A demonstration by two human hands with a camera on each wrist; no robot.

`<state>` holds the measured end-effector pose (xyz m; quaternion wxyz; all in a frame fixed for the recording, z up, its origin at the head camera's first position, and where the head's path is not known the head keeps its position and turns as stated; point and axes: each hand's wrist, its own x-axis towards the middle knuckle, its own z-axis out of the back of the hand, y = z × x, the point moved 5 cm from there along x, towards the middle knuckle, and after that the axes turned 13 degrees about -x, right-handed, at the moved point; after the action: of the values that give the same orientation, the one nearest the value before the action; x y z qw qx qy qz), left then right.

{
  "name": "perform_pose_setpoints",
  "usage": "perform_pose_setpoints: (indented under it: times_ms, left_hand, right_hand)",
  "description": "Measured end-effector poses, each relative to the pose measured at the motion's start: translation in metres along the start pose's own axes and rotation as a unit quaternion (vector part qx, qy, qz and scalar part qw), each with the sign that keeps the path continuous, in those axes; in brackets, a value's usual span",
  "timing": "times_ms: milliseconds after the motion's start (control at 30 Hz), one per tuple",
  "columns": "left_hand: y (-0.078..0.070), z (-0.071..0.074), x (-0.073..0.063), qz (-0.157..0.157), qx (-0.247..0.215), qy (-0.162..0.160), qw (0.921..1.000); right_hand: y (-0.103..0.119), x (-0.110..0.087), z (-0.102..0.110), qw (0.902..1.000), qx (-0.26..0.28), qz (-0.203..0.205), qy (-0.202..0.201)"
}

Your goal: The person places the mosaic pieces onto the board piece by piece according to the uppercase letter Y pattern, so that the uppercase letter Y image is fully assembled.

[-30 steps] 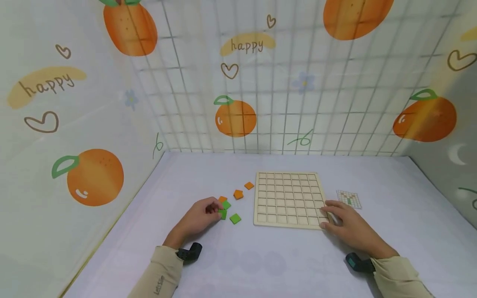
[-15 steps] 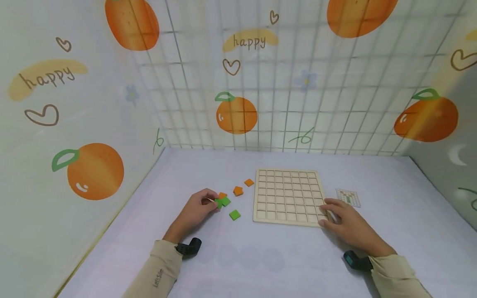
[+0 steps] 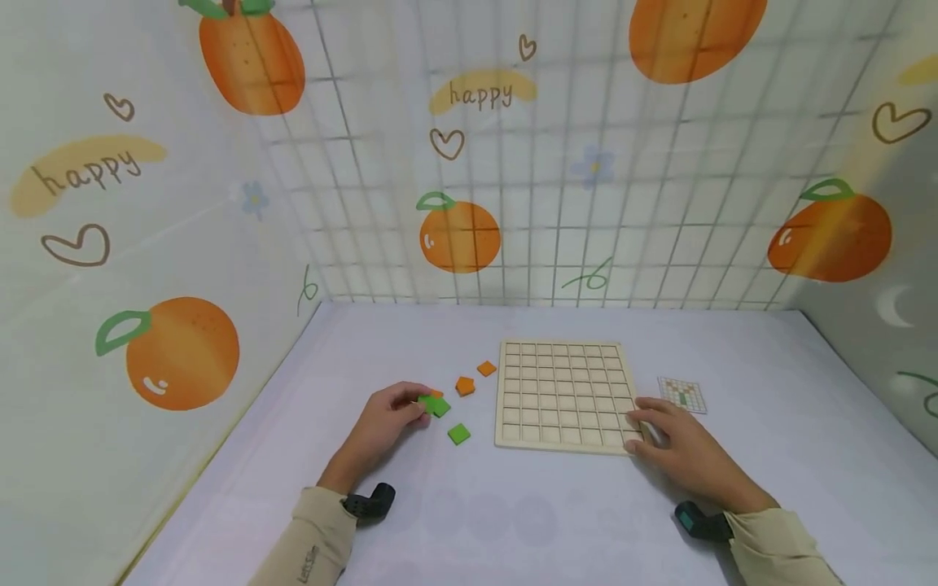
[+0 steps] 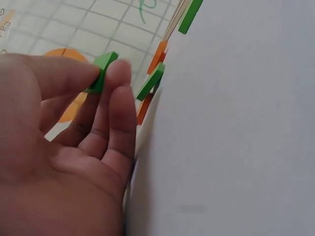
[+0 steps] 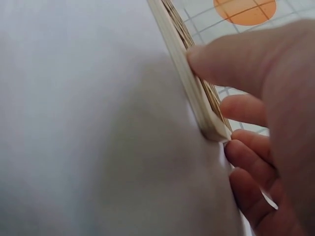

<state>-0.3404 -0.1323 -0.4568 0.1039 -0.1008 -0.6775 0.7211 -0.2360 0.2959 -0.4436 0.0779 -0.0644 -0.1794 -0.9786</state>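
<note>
My left hand (image 3: 379, 422) pinches a small green square tile (image 4: 103, 69) between thumb and fingertips, raised off the table in the left wrist view. Just beside it in the head view lies another green tile (image 3: 440, 407), with an orange tile (image 3: 436, 394) partly hidden behind. A further green tile (image 3: 459, 434) lies nearer the front. My right hand (image 3: 681, 443) rests at the near right corner of a pale wooden grid board (image 3: 560, 395). Its thumb (image 5: 206, 61) lies on the board's rim, while the other fingers touch around the corner, loosely bent.
An orange pentagon-like tile pair (image 3: 465, 386) and an orange square tile (image 3: 487, 369) lie left of the board. A small printed grid card (image 3: 682, 394) lies beyond the right hand. Printed white curtains (image 3: 366, 203) surround the white table (image 3: 513, 529).
My left hand has lifted the green tile from the table and drawn it slightly back and left. The right hand stays at the board's corner. The head view tilts slightly.
</note>
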Motion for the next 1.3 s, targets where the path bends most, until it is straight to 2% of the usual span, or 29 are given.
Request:
perform_pose_setpoints:
  times_ms: [133, 367, 500, 667, 867, 1067, 1300]
  left_hand:
    - [-0.004, -0.001, 0.000, 0.007, 0.013, -0.004, 0.9999]
    - [-0.016, -0.011, 0.009, 0.006, 0.045, 0.051, 0.9977]
    - [-0.022, -0.016, 0.018, 0.002, 0.053, 0.056, 0.9971]
    - [-0.024, -0.027, 0.029, 0.008, 0.023, 0.061, 0.9978]
    - [-0.017, -0.043, 0.034, 0.023, -0.026, 0.067, 0.9971]
    - [-0.012, -0.052, 0.043, 0.038, -0.039, 0.067, 0.9963]
    - [-0.014, -0.066, 0.050, 0.030, -0.053, 0.082, 0.9948]
  right_hand:
    - [0.002, 0.001, -0.001, 1.0000, -0.005, 0.007, -0.003]
    - [0.002, -0.001, 0.000, 1.0000, -0.008, -0.003, -0.002]
    - [0.003, -0.001, 0.000, 1.0000, -0.003, 0.001, -0.002]
    - [0.002, 0.001, -0.001, 0.9999, -0.012, 0.005, -0.002]
    - [0.001, 0.002, 0.001, 0.9996, -0.016, 0.023, -0.005]
    - [0.002, 0.004, 0.000, 0.9996, -0.020, 0.022, -0.002]
    - [0.001, 0.002, 0.001, 0.9993, -0.033, 0.015, -0.006]
